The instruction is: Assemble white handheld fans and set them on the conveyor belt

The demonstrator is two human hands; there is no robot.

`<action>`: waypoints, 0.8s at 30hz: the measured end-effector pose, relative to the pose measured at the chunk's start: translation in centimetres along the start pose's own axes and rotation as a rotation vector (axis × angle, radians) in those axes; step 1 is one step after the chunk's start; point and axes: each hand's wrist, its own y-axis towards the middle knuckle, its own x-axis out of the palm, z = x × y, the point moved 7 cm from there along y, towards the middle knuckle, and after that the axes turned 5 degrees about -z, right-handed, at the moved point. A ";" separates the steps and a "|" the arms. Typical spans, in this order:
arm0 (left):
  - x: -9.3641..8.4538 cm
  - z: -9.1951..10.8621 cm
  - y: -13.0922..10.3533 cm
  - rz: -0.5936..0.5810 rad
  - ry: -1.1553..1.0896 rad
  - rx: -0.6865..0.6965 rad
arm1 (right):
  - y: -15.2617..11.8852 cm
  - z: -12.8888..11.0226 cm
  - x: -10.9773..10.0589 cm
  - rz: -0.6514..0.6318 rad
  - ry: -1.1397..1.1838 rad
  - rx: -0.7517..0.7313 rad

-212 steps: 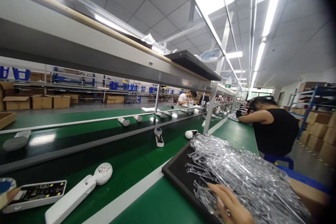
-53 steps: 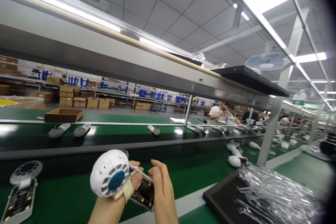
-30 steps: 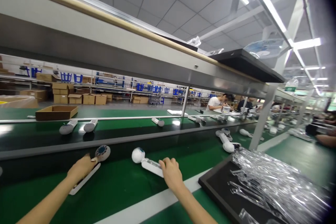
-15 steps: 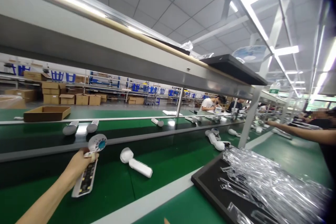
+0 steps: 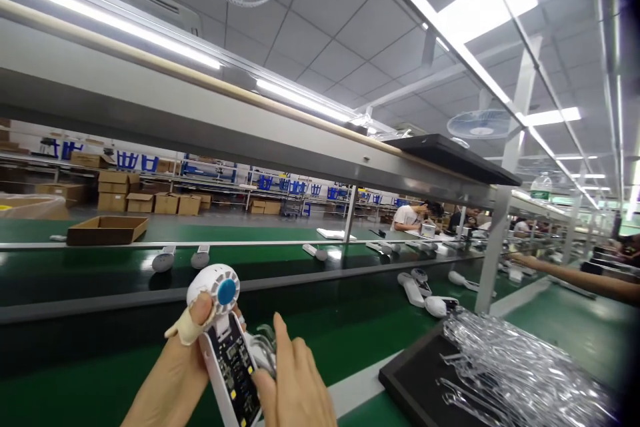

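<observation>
My left hand (image 5: 177, 373) grips a white handheld fan unit (image 5: 226, 340) with its back open, so its black circuit board faces me and its round head with a blue centre points up. A beige wrap covers my left thumb. My right hand (image 5: 295, 387) presses a clear plastic piece (image 5: 263, 349) against the right side of the board. Both hands are raised above the green conveyor belt (image 5: 350, 330) at the bottom centre of the head view.
A black tray (image 5: 415, 380) piled with clear plastic parts (image 5: 515, 367) lies at the lower right. Other white fan units (image 5: 417, 288) lie on the belt beyond. A steel post (image 5: 493, 260) stands at right. A co-worker's arm (image 5: 575, 277) reaches in from the far right.
My left hand lifted the open fan unit off the belt and brought it close in front of me. My right hand came back into view with a clear piece and joined it.
</observation>
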 end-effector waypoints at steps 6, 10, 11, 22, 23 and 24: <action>-0.2 -0.3 -0.2 0.030 0.049 0.033 | 0.9 -4.5 1.6 0.051 0.117 0.015; -0.2 0.5 -0.5 0.032 0.052 0.061 | 0.7 -5.2 1.5 0.097 0.210 -0.016; -0.2 0.9 -0.6 0.030 0.050 0.074 | 0.5 -5.3 1.4 0.107 0.227 -0.043; -0.1 -0.3 -1.0 0.017 0.303 -0.009 | 0.0 -0.6 0.4 -0.152 0.516 -0.052; 0.1 -0.9 -1.3 0.023 0.339 -0.047 | 0.3 -0.1 0.3 -0.161 0.567 -0.021; 0.5 -1.3 -1.5 0.016 0.366 -0.054 | 0.5 0.6 0.2 -0.164 0.664 0.047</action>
